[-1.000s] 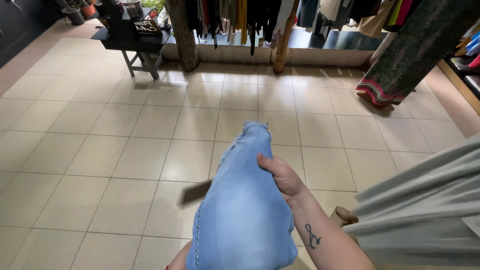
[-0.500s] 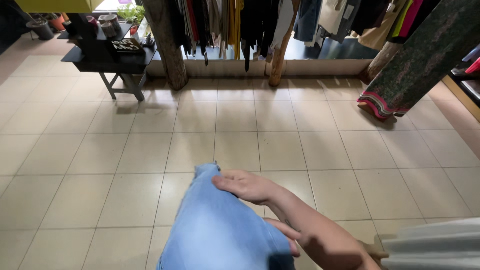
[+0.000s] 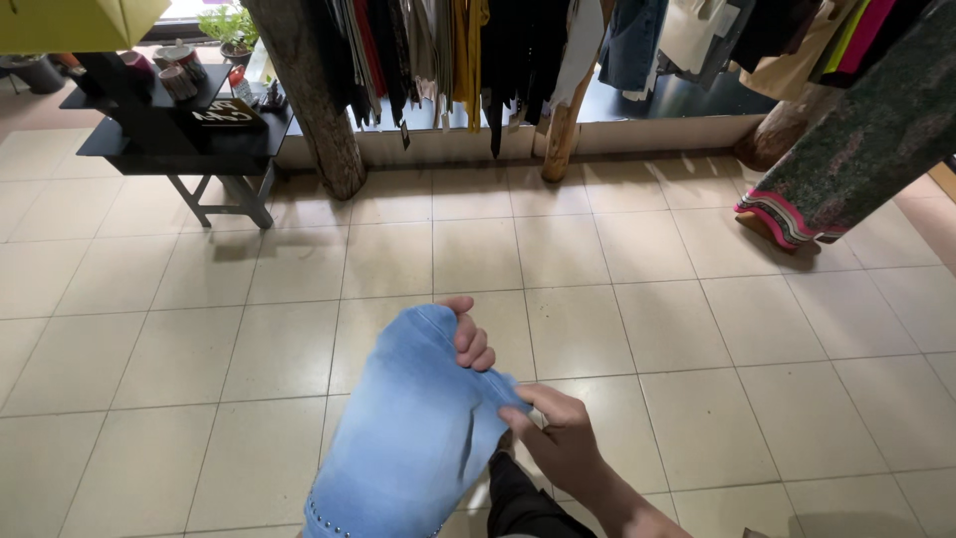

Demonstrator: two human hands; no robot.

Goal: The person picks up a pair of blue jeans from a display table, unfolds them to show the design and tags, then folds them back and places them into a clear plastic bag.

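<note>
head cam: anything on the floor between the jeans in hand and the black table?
Nothing: only bare floor tiles between the light blue jeans and the black table, in the head view.

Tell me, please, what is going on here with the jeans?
A person holds light blue jeans up over a tiled floor. The left hand grips the top edge of the fabric and the right hand pinches its side. Hanging clothes line the far wall, beside a black table.

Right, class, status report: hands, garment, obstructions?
Left hand grips light-blue jeans at top. Right hand pinches their edge. Nothing in the way.
</note>
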